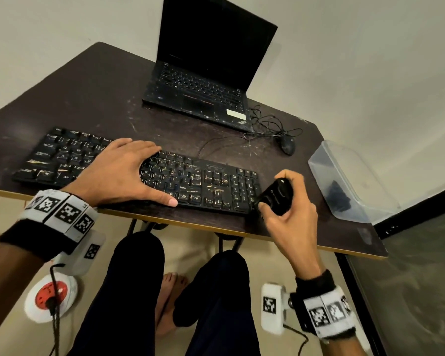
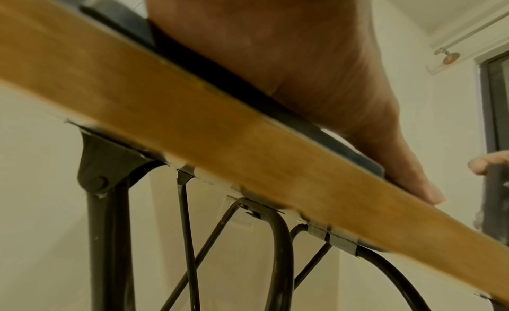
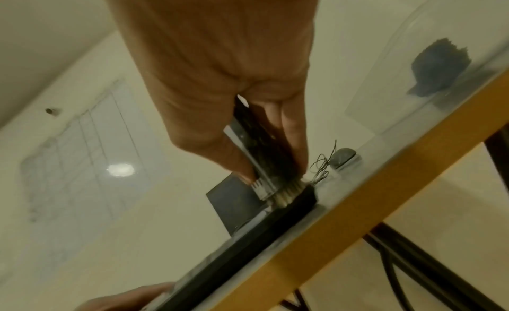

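Holding a black plastic brush [image 1: 275, 196] in the right hand [image 1: 293, 219], fingers [image 1: 262, 207] curled around its smooth rounded body, pale bristles [image 3: 285, 194] down on the number-pad end of the flat black keyboard [image 1: 190, 181]. Steadying with the left hand [image 1: 118, 173], fingers spread flat over the middle keys. Probably early: dusty, pale-streaked keys across most of it, likewise the scuffed dark tabletop [image 1: 88, 98]. Left to do: letter rows and far edge.

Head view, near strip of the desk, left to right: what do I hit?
left hand flat on the keyboard → black brush gripped in the right hand → clear plastic box at the desk's right end.
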`<state>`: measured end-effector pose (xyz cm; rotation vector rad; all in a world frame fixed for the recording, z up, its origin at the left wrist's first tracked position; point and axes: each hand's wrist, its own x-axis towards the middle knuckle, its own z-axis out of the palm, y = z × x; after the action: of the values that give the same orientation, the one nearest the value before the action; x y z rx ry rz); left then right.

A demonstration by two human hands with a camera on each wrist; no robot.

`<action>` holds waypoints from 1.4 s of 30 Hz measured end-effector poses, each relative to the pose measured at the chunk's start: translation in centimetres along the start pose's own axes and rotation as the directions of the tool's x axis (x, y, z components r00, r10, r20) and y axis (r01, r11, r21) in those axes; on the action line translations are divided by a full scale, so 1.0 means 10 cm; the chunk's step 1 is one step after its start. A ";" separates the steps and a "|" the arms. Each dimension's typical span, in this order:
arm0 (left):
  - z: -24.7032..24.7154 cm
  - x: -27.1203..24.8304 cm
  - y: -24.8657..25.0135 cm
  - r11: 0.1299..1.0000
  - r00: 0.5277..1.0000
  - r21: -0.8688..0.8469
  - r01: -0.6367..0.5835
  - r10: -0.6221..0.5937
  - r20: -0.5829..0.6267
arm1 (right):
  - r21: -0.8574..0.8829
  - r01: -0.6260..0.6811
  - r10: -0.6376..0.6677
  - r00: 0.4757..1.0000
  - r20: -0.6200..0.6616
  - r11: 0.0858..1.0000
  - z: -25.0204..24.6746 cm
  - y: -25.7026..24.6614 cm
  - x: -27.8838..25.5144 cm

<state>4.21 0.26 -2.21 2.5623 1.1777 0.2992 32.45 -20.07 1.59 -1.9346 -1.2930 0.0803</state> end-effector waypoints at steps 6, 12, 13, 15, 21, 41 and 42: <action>0.01 0.00 0.01 1.000 1.000 0.015 -0.007 0.007 0.002 | 0.010 -0.033 0.034 0.999 -0.015 0.999 0.01 0.08 0.19; 0.01 0.01 0.01 1.000 1.000 0.020 -0.008 0.008 -0.008 | -0.138 -0.035 0.054 0.989 0.140 0.990 0.21 -0.02 1.00; 0.01 0.00 0.01 1.000 1.000 0.013 -0.007 0.007 -0.009 | -0.154 -0.056 0.079 0.986 0.147 0.986 0.24 -0.04 1.11; 0.01 -0.01 0.01 1.000 1.000 0.000 -0.005 0.005 -0.016 | -0.169 -0.064 0.092 0.982 0.165 0.984 0.25 -0.06 1.20; 0.03 0.02 -0.02 1.000 1.000 -0.001 -0.003 0.003 -0.016 | -0.177 -0.036 0.063 0.987 0.150 0.984 0.00 -0.16 0.24; 0.04 0.02 -0.02 1.000 1.000 0.025 -0.019 0.020 -0.018 | -0.186 0.026 0.009 0.982 0.187 0.982 0.18 -0.34 0.37; 0.04 0.02 -0.02 0.999 1.000 0.027 -0.020 0.020 -0.015 | -0.189 0.034 0.004 0.981 0.195 0.981 0.26 -0.35 0.54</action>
<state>4.29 0.44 -2.64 2.6008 1.1701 0.3099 31.24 -13.67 3.94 -2.1222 -1.4904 0.1461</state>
